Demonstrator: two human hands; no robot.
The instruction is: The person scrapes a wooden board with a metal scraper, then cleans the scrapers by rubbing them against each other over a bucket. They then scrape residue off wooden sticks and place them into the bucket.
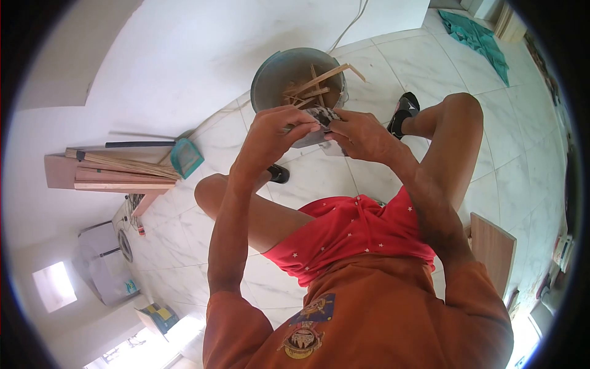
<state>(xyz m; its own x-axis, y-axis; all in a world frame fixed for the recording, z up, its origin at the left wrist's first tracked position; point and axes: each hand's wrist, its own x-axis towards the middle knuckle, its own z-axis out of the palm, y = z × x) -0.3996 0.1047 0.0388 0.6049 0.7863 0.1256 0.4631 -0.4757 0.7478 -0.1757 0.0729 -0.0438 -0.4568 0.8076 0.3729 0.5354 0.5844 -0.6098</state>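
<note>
My left hand [273, 132] is closed, its thumb and fingers pinching a thin grey piece with a black-and-white patterned part [321, 115]. From the other side my right hand [362, 136] grips the same piece, fingers curled around its edge. I cannot make out exactly what the piece is; the hands partly cover it. Both hands are close together in front of my knees, near the rim of a grey bucket [265, 77]. Inside the bucket are several broken wood strips [316, 92], one sticking out past the rim.
Wooden boards and strips [123, 174] lean by the wall at left, beside a green dustpan [186, 158]. A green cloth [476, 38] lies on the tiled floor [424, 58] at upper right. A wooden panel [493, 249] stands to my right.
</note>
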